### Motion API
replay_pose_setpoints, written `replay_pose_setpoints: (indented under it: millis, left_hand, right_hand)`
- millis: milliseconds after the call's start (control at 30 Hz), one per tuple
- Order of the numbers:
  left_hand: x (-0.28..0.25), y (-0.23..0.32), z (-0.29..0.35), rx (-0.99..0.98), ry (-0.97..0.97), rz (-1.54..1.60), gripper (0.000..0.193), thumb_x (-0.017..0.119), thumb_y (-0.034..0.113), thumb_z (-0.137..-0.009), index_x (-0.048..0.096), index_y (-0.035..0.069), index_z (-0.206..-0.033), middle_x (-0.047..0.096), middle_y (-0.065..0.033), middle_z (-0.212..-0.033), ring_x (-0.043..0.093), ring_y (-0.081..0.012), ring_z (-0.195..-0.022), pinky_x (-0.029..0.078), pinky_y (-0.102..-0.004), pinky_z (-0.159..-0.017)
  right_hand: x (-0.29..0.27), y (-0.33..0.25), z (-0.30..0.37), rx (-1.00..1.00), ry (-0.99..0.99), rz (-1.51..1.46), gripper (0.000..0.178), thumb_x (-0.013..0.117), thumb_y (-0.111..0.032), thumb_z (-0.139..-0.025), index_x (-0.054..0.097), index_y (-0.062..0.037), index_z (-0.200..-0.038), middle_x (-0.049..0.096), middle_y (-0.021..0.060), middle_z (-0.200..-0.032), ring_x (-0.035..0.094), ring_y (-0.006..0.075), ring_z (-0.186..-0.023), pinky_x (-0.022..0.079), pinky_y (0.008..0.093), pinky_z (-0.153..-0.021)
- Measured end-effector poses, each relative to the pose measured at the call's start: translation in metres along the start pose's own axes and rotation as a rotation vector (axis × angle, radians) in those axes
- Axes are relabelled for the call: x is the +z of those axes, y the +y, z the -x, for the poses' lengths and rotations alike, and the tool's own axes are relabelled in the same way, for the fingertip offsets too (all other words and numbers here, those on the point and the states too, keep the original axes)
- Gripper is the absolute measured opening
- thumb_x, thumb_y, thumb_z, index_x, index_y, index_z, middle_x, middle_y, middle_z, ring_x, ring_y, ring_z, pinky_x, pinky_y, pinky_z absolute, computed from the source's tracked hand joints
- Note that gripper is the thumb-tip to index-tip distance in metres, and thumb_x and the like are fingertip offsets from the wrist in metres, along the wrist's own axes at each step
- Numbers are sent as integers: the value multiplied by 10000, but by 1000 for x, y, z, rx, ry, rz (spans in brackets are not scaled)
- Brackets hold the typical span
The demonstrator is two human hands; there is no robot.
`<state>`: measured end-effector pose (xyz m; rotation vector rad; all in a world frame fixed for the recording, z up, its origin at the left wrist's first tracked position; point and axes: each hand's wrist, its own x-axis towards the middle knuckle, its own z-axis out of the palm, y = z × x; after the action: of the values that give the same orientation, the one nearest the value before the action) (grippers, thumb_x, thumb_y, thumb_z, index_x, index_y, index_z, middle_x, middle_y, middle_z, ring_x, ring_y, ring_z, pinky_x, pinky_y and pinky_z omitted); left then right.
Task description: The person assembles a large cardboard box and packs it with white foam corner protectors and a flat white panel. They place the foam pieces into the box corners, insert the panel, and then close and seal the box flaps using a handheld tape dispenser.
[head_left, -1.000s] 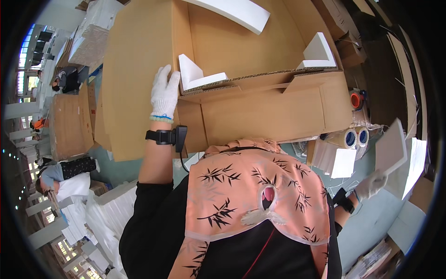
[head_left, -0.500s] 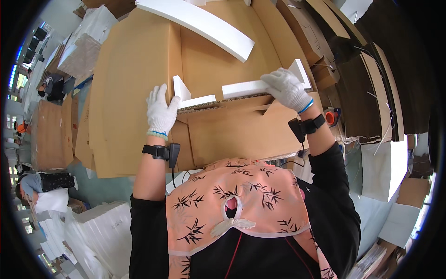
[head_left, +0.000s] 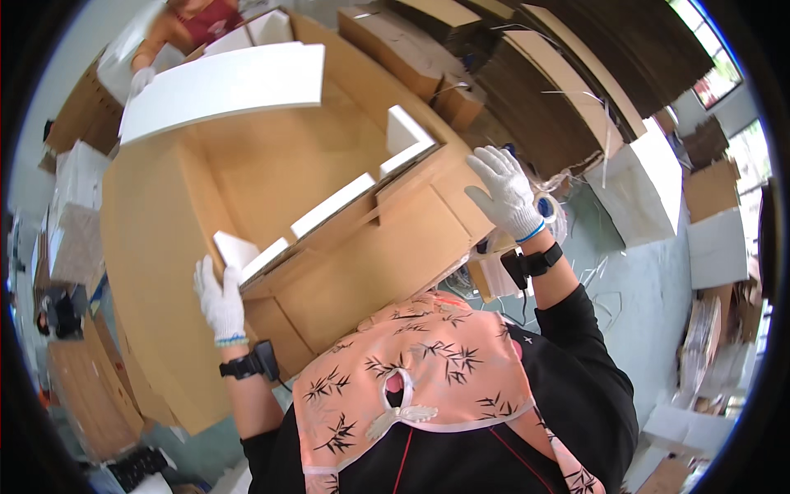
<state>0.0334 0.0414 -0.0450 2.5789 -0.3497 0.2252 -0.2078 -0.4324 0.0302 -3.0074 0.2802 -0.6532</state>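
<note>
A large open cardboard box (head_left: 428, 222) lies in front of me. White foam corner pieces sit along its near wall: a left one (head_left: 236, 251) and a right one (head_left: 405, 136), with a straight white foam strip (head_left: 333, 204) between them. My gloved left hand (head_left: 219, 303) rests at the box's near left corner beside the left foam piece, fingers stretched and holding nothing. Just off the box's right corner is my gloved right hand (head_left: 504, 191), fingers spread and empty. A curved white panel (head_left: 230, 86) spans the box's far part.
At the far left, a co-worker's gloved hand (head_left: 141, 81) touches the panel's end. Stacked cardboard (head_left: 543, 90) stands beyond the box on the right. Tape rolls (head_left: 545, 207) lie near my right wrist. A white block (head_left: 638, 189) and loose straps are on the floor.
My view has turned right, so the box appears slanted. My right hand has come off the foam at the right corner and spread open. A co-worker has come into view at the panel's far end.
</note>
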Motion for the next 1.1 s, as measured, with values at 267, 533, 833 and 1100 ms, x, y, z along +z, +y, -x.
replay_pose_setpoints:
  millis: [267, 533, 833, 1100]
  left_hand:
    - [-18, 7, 1, -46, -93, -91, 596, 525, 341, -980, 406, -37, -1425, 346, -255, -1511, 304, -380, -1413, 234, -440, -1168]
    - [-34, 67, 34, -263, -88, -324, 586, 444, 339, -1014, 396, -87, -1413, 363, -262, -1500, 333, -381, -1399, 240, -421, -1170]
    - [-30, 90, 53, -321, -29, -444, 571, 389, 367, -1032, 430, -71, -1395, 435, -264, -1446, 415, -401, -1329, 314, -406, -1121]
    - [-42, 104, 51, -330, -94, -381, 544, 388, 360, -1037, 472, -65, -1365, 490, -248, -1405, 460, -389, -1291, 346, -413, -1100]
  right_hand:
    - [-98, 248, 84, 685, 456, 319, 384, 674, -280, -827, 655, -51, -1133, 649, 168, -1170, 609, 342, -1087, 473, 424, -958]
    - [-134, 408, 53, 1345, 187, 477, 686, 583, -617, -836, 567, -91, -1276, 602, 205, -1219, 570, 370, -1163, 472, 470, -963]
    - [-117, 481, 52, 1276, 207, 780, 343, 624, -422, -873, 680, -134, -1050, 697, 126, -993, 668, 301, -969, 499, 434, -820]
    - [-150, 464, 51, 913, 462, 749, 212, 586, -317, -924, 649, -132, -1007, 657, 83, -944, 665, 337, -869, 544, 463, -706]
